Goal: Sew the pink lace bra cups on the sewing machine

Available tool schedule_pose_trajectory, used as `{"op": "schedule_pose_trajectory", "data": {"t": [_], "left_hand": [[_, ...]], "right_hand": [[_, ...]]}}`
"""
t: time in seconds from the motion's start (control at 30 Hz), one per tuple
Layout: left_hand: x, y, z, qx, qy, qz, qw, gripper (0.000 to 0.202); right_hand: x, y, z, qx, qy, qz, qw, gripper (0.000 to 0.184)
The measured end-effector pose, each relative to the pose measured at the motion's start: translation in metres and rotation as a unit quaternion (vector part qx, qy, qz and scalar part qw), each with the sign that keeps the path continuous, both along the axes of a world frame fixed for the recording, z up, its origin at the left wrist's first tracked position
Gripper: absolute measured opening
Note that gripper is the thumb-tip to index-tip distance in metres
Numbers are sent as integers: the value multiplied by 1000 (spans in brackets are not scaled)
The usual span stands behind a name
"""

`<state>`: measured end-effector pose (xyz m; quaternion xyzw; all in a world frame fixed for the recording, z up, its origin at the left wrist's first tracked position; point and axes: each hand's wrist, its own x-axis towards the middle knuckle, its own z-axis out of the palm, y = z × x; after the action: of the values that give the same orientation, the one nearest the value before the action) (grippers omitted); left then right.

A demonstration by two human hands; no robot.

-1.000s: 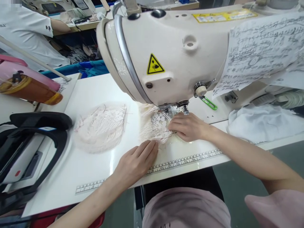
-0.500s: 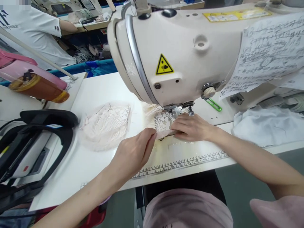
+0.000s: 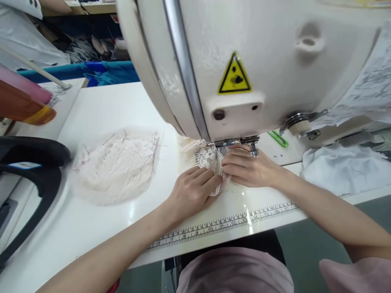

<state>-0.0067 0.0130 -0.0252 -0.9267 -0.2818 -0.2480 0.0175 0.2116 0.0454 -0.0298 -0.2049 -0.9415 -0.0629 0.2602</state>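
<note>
A small white lace piece (image 3: 209, 159) lies under the presser foot (image 3: 232, 143) of a cream sewing machine (image 3: 244, 61). My left hand (image 3: 192, 191) has its fingers curled and pinched on the lace's near edge. My right hand (image 3: 249, 167) lies just right of it, its fingers pressed together flat on the lace beside the foot. The two hands nearly touch. The needle is hidden by the machine head.
A pile of pale pink lace pieces (image 3: 117, 165) lies on the white table (image 3: 100, 219) to the left. A ruler strip (image 3: 226, 223) runs along the front edge. A black-framed device (image 3: 27, 162) is at far left, white cloth (image 3: 342, 169) at right.
The view has moved closer to the machine. My left hand slid forward from the table onto the lace and curled on its edge. My right hand stays at the presser foot.
</note>
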Motion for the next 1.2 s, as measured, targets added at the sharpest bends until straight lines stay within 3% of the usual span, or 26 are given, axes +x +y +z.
{"op": "schedule_pose_trajectory", "data": {"t": [0.13,0.27,0.37,0.5,0.7,0.97,1.2], "left_hand": [[-3,1,1,44,8,-10,999,21],[-4,3,0,85,24,0,996,11],[-4,3,-1,100,18,-1,995,13],[-5,2,0,103,15,-5,995,12],[-4,0,4,172,72,48,981,16],[-8,5,-8,58,50,14,997,27],[-7,4,-7,39,52,32,997,34]], "right_hand": [[3,1,0,12,-1,16,1000,12],[5,1,-4,-23,-1,30,999,11],[2,1,-9,-53,-12,6,999,23],[-2,-1,-12,-41,-10,2,999,10],[-4,1,-7,-47,41,45,997,14],[-4,-1,-10,-68,48,18,996,16],[-3,-2,-15,-86,1,-5,996,21]]}}
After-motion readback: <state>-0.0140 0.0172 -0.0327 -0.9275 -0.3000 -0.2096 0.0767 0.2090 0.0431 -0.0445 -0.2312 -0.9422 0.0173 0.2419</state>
